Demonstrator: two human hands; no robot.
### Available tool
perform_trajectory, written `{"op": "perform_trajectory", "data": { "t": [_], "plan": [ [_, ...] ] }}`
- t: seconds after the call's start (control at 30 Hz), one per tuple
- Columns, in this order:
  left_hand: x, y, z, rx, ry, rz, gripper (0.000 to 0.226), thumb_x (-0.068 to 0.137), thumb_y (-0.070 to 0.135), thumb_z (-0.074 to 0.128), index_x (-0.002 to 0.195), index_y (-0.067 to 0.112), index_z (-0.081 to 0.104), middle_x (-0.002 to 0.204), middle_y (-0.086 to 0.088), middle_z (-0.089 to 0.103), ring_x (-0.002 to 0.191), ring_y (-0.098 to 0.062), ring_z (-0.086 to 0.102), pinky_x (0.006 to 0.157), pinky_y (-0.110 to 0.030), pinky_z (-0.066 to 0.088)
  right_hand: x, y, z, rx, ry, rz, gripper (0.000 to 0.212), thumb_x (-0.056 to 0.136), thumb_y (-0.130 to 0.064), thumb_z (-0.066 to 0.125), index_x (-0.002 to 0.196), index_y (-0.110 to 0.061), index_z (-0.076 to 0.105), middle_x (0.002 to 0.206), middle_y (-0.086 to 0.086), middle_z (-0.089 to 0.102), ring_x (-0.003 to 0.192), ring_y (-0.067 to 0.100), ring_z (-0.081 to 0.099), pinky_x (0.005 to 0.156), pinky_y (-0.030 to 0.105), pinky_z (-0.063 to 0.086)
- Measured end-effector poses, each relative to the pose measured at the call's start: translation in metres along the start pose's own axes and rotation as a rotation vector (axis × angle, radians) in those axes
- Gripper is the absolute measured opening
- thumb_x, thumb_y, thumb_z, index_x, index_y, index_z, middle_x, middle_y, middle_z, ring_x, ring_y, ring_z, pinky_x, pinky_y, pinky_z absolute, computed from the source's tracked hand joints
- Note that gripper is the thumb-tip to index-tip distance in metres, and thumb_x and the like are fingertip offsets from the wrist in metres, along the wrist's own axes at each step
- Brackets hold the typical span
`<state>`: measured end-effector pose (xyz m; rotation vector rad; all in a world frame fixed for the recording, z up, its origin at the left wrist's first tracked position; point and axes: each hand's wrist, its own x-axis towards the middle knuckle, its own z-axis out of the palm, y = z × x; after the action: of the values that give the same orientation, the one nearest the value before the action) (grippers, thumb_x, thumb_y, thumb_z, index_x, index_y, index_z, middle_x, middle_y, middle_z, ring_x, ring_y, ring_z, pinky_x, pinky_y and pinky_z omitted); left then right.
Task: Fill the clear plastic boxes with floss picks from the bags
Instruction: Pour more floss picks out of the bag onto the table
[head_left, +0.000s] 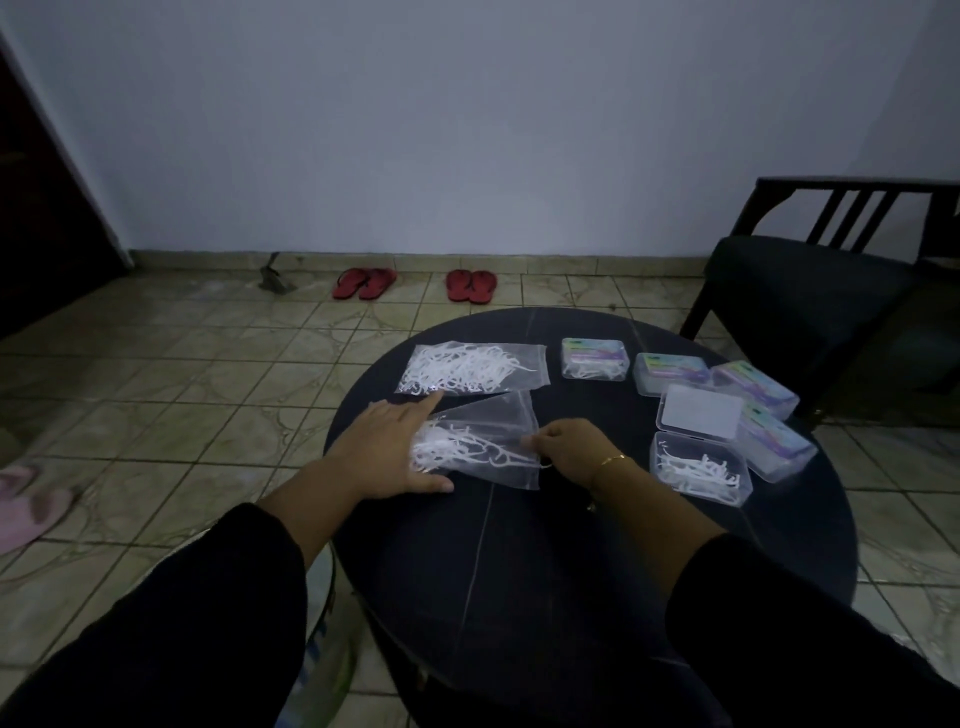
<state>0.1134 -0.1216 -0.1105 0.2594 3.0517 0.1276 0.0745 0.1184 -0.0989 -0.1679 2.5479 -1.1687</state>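
Two clear bags of white floss picks lie on the round dark table (519, 561). The far bag (470, 368) lies flat and full. My left hand (387, 449) rests flat with straight fingers on the left side of the near bag (480, 447). My right hand (569, 449) has curled fingers at that bag's right opening and pinches floss picks there. An open clear box (701, 467) with its lid (700, 414) folded back holds some picks to the right of my right hand. Several closed boxes (595, 358) with coloured labels stand behind it.
A dark chair (810, 291) stands at the right beyond the table. On the tiled floor by the wall lie two pairs of red sandals (470, 285). A pink slipper (26, 506) lies at the left edge.
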Motion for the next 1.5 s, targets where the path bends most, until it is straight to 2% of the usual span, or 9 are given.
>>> {"op": "perform_trajectory", "data": {
  "t": [0.27, 0.37, 0.5, 0.6, 0.73, 0.87, 1.13, 1.33, 1.5],
  "plan": [
    [0.004, 0.009, -0.019, 0.151, -0.057, 0.059, 0.111, 0.070, 0.073, 0.063, 0.151, 0.013, 0.017, 0.151, -0.006, 0.032, 0.139, -0.020, 0.027, 0.115, -0.030, 0.011, -0.010, 0.024, -0.012, 0.122, 0.020, -0.028, 0.029, 0.092, -0.028, 0.060, 0.098, 0.000, 0.065, 0.087, 0.010, 0.061, 0.076, 0.018, 0.052, 0.063, 0.024, 0.042],
    [0.009, 0.009, -0.027, 0.204, 0.037, 0.103, 0.094, 0.067, 0.072, 0.065, 0.141, 0.019, 0.039, 0.136, 0.000, 0.048, 0.124, -0.017, 0.041, 0.111, -0.030, 0.021, -0.014, 0.030, -0.014, 0.203, 0.031, -0.053, 0.023, 0.092, -0.026, 0.060, 0.092, -0.003, 0.066, 0.086, 0.007, 0.064, 0.079, 0.020, 0.054, 0.071, 0.028, 0.045],
    [0.013, 0.014, -0.052, 0.236, 0.227, 0.183, 0.063, 0.066, 0.064, 0.067, 0.114, 0.024, 0.057, 0.107, 0.004, 0.058, 0.097, -0.015, 0.050, 0.089, -0.027, 0.033, -0.019, 0.035, -0.018, 0.325, 0.023, -0.080, 0.014, 0.091, -0.008, 0.057, 0.087, -0.013, 0.069, 0.097, 0.006, 0.070, 0.096, 0.023, 0.062, 0.094, 0.031, 0.046],
    [0.013, 0.021, -0.071, 0.273, 0.314, 0.234, 0.057, 0.066, 0.058, 0.071, 0.109, 0.022, 0.059, 0.102, 0.003, 0.059, 0.093, -0.016, 0.052, 0.081, -0.026, 0.031, -0.026, 0.033, -0.023, 0.345, 0.020, -0.097, 0.026, 0.091, -0.001, 0.051, 0.096, -0.017, 0.070, 0.102, 0.004, 0.068, 0.096, 0.019, 0.059, 0.091, 0.028, 0.046],
    [0.016, 0.029, -0.089, 0.310, 0.342, 0.308, 0.054, 0.063, 0.057, 0.071, 0.102, 0.020, 0.062, 0.094, 0.001, 0.060, 0.087, -0.019, 0.053, 0.077, -0.029, 0.034, -0.030, 0.034, -0.023, 0.380, 0.028, -0.127, 0.024, 0.088, -0.011, 0.064, 0.111, -0.018, 0.067, 0.098, -0.004, 0.066, 0.090, 0.008, 0.058, 0.080, 0.016, 0.043],
    [0.018, 0.038, -0.102, 0.392, 0.294, 0.335, 0.059, 0.064, 0.063, 0.065, 0.106, 0.022, 0.060, 0.099, 0.003, 0.060, 0.092, -0.019, 0.053, 0.085, -0.033, 0.039, -0.028, 0.037, -0.021, 0.395, 0.029, -0.104, 0.022, 0.082, -0.008, 0.070, 0.101, -0.019, 0.064, 0.096, -0.002, 0.068, 0.094, 0.014, 0.062, 0.091, 0.027, 0.048],
    [0.014, 0.050, -0.111, 0.470, 0.262, 0.360, 0.072, 0.065, 0.066, 0.067, 0.118, 0.020, 0.055, 0.110, 0.001, 0.056, 0.099, -0.018, 0.048, 0.089, -0.028, 0.031, -0.028, 0.039, -0.023, 0.350, 0.078, -0.092, 0.022, 0.083, -0.004, 0.067, 0.100, -0.013, 0.058, 0.091, -0.002, 0.066, 0.083, 0.008, 0.061, 0.065, 0.013, 0.045],
    [0.009, 0.044, -0.115, 0.537, 0.328, 0.362, 0.073, 0.060, 0.067, 0.071, 0.111, 0.016, 0.060, 0.103, -0.002, 0.060, 0.093, -0.020, 0.053, 0.086, -0.031, 0.039, -0.024, 0.048, -0.024, 0.196, 0.087, -0.080, 0.026, 0.084, -0.003, 0.065, 0.108, -0.013, 0.062, 0.099, 0.002, 0.064, 0.090, 0.014, 0.058, 0.070, 0.014, 0.044],
    [0.005, 0.045, -0.120, 0.607, 0.363, 0.391, 0.073, 0.052, 0.068, 0.072, 0.101, 0.015, 0.062, 0.092, -0.001, 0.059, 0.082, -0.019, 0.054, 0.079, -0.030, 0.043, -0.015, 0.048, -0.016, -0.079, 0.055, -0.090, 0.048, 0.073, -0.032, 0.078, 0.117, -0.028, 0.061, 0.126, 0.000, 0.056, 0.122, 0.024, 0.043, 0.104, 0.040, 0.038]
  ]
}}
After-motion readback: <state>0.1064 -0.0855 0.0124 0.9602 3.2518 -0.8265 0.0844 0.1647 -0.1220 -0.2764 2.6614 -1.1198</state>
